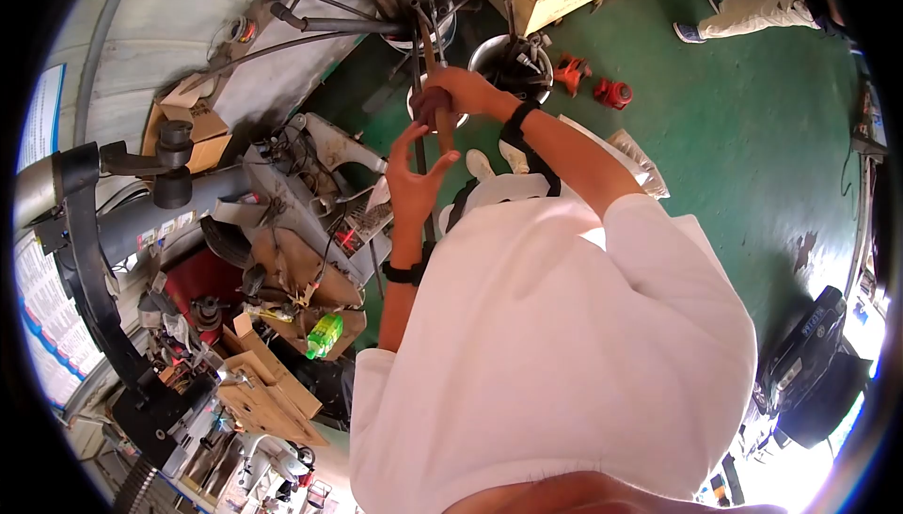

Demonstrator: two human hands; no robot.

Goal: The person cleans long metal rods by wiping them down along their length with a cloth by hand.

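Note:
A brown rod (445, 133), perhaps wooden, stands among long dark metal bars. My right hand (463, 91) is closed round its upper part, beside a dark reddish-brown lump whose nature I cannot make out. Lower and to the left, my left hand (414, 175) is open, thumb and fingers spread, close to the rod's lower end; whether it touches the rod I cannot tell. A white bucket (411, 100) is partly hidden behind my hands. To its right, a metal bucket (482, 51) holds dark parts.
Long metal bars (348, 25) lean at the upper left. Red tools (613, 94) lie on the green floor (715, 157). A cluttered bench with cardboard boxes (268, 392) and a green bottle (324, 335) is at left. Another person's legs (752, 17) show at upper right.

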